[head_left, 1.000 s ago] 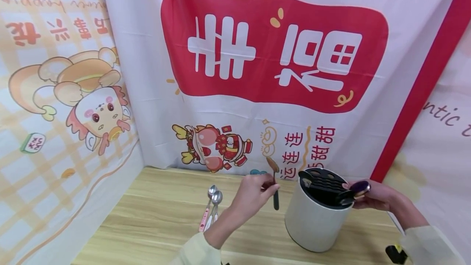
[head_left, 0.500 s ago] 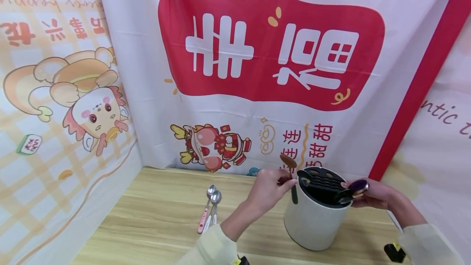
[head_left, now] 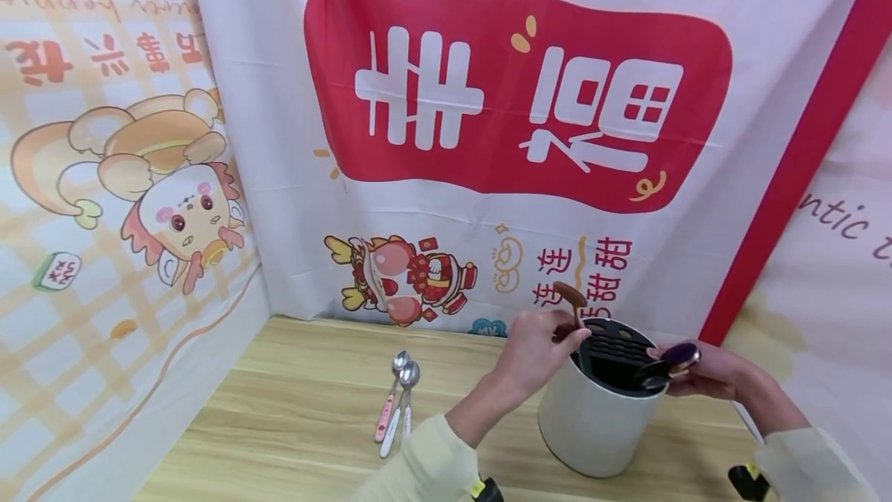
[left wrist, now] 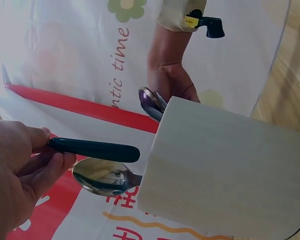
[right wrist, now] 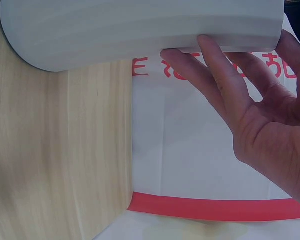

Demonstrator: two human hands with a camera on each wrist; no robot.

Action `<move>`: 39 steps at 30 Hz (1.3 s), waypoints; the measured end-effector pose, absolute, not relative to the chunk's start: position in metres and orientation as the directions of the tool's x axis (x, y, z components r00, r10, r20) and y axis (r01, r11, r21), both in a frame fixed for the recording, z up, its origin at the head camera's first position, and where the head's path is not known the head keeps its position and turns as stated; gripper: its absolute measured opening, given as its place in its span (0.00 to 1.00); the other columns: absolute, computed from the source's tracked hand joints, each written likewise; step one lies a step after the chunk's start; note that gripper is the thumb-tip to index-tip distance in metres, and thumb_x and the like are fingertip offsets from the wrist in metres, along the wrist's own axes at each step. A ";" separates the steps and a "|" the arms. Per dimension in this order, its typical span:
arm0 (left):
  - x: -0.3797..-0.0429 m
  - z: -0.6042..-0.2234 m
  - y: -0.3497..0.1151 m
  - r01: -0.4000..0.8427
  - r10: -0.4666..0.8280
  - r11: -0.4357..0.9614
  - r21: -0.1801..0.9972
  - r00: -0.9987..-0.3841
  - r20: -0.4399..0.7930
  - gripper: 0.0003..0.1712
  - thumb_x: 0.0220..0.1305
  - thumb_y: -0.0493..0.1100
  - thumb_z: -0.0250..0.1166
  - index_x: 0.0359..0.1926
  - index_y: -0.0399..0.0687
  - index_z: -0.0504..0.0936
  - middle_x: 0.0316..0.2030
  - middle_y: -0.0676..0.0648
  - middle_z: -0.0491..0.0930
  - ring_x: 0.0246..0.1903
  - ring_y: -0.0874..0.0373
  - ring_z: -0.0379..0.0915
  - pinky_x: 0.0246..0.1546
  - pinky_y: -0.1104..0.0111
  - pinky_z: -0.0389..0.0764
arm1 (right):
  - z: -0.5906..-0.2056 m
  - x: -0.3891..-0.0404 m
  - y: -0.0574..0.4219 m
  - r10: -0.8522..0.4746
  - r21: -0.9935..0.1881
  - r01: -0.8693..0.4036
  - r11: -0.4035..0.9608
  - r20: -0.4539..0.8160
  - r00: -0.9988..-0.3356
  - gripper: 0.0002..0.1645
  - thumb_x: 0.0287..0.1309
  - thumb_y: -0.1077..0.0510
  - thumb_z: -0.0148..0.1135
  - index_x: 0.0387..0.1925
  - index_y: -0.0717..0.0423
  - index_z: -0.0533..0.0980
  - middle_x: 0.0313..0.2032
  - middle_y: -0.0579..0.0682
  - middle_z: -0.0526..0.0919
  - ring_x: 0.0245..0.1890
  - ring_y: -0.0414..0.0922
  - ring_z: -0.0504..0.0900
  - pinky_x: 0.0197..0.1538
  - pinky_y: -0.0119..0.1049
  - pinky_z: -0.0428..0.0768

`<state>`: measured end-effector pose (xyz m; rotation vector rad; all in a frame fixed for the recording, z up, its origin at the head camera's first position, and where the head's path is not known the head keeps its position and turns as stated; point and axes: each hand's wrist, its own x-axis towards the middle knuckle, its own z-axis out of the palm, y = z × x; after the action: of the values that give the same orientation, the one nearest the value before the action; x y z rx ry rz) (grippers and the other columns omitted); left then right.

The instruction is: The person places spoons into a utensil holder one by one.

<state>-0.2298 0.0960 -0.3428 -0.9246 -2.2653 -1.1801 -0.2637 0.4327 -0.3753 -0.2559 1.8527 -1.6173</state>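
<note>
My left hand (head_left: pixel 540 355) pinches a spoon (head_left: pixel 571 295) by its upper handle, with the brownish bowl up. The spoon's dark green handle (left wrist: pixel 97 149) points down at the opening of a white round utensil holder (head_left: pixel 592 424). My right hand (head_left: pixel 711 369) grips the holder at its right rim, its thumb at the edge and its fingertips (right wrist: pixel 206 42) against the outer wall. A spoon with a dark purple bowl (head_left: pixel 681 355) leans out beside that thumb. Another spoon, with a shiny metal bowl (left wrist: pixel 104 176), stands at the holder's near-left edge in the left wrist view.
Several spoons with pink and white handles (head_left: pixel 392 418) lie on the wooden table (head_left: pixel 300 409), left of the holder. A black slotted divider (head_left: pixel 616 345) sits in the holder's mouth. Printed cloth (head_left: pixel 279 138) hangs behind the table.
My left hand has carried the spoon rightward from beside the holder to over its left rim, the handle end now in front of the opening. My right hand has stayed at the rim.
</note>
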 end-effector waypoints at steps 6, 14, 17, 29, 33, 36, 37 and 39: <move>-0.233 -0.347 0.105 0.719 0.353 0.423 0.551 -0.691 0.631 0.08 0.66 0.48 0.66 0.37 0.50 0.87 0.33 0.53 0.88 0.28 0.75 0.76 0.31 0.89 0.73 | -0.376 -0.264 0.433 -0.546 -0.941 0.264 0.213 -0.338 -0.766 0.20 0.77 0.53 0.43 0.41 0.44 0.83 0.39 0.43 0.88 0.40 0.39 0.87 0.51 0.39 0.85; -0.237 -0.356 0.113 0.701 0.353 0.427 0.571 -0.710 0.609 0.06 0.65 0.47 0.67 0.36 0.51 0.86 0.32 0.54 0.88 0.28 0.76 0.73 0.32 0.90 0.73 | -0.378 -0.264 0.434 -0.553 -0.942 0.264 0.208 -0.336 -0.763 0.21 0.77 0.54 0.42 0.41 0.43 0.84 0.39 0.42 0.88 0.41 0.38 0.87 0.51 0.39 0.85; -0.238 -0.360 0.115 0.690 0.363 0.443 0.573 -0.722 0.589 0.06 0.66 0.47 0.66 0.36 0.51 0.86 0.32 0.54 0.87 0.27 0.75 0.71 0.31 0.90 0.72 | -0.379 -0.263 0.434 -0.554 -0.942 0.263 0.207 -0.335 -0.762 0.21 0.77 0.53 0.42 0.41 0.43 0.84 0.39 0.42 0.88 0.41 0.39 0.87 0.51 0.39 0.85; -0.242 -0.365 0.116 0.631 0.378 0.439 0.639 -0.775 0.506 0.07 0.68 0.45 0.65 0.40 0.50 0.87 0.36 0.53 0.89 0.34 0.72 0.82 0.35 0.87 0.77 | -0.377 -0.263 0.432 -0.545 -0.945 0.260 0.200 -0.328 -0.772 0.19 0.76 0.54 0.44 0.40 0.43 0.83 0.37 0.41 0.88 0.39 0.37 0.87 0.50 0.38 0.85; -0.243 -0.369 0.115 0.624 0.373 0.441 0.645 -0.781 0.501 0.05 0.65 0.45 0.67 0.36 0.49 0.86 0.32 0.53 0.88 0.30 0.74 0.79 0.32 0.87 0.75 | -0.378 -0.263 0.433 -0.535 -0.944 0.257 0.206 -0.329 -0.778 0.20 0.76 0.54 0.44 0.39 0.42 0.84 0.35 0.41 0.88 0.38 0.36 0.86 0.50 0.38 0.86; -0.244 -0.372 0.115 0.627 0.358 0.446 0.638 -0.779 0.515 0.05 0.63 0.45 0.70 0.35 0.49 0.84 0.28 0.54 0.86 0.26 0.75 0.72 0.28 0.87 0.72 | -0.379 -0.263 0.433 -0.528 -0.944 0.253 0.209 -0.327 -0.783 0.20 0.77 0.54 0.43 0.39 0.42 0.84 0.35 0.41 0.88 0.38 0.36 0.86 0.49 0.38 0.86; -0.244 -0.374 0.115 0.627 0.351 0.445 0.640 -0.779 0.519 0.05 0.62 0.45 0.70 0.34 0.49 0.84 0.28 0.54 0.86 0.24 0.74 0.70 0.27 0.86 0.70 | -0.379 -0.263 0.433 -0.528 -0.945 0.251 0.210 -0.326 -0.784 0.20 0.77 0.54 0.43 0.39 0.42 0.84 0.35 0.41 0.88 0.38 0.37 0.86 0.49 0.38 0.86; -0.245 -0.377 0.116 0.627 0.336 0.448 0.638 -0.779 0.530 0.06 0.61 0.45 0.71 0.34 0.50 0.83 0.27 0.54 0.85 0.23 0.74 0.68 0.25 0.86 0.69 | -0.379 -0.263 0.433 -0.533 -0.946 0.246 0.210 -0.322 -0.783 0.20 0.77 0.54 0.43 0.40 0.42 0.83 0.35 0.41 0.87 0.37 0.37 0.86 0.50 0.38 0.86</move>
<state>-0.2454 0.1156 -0.3769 -0.8210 -2.3766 -1.2517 -0.2634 0.4332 -0.3785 -0.2658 1.8760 -1.6357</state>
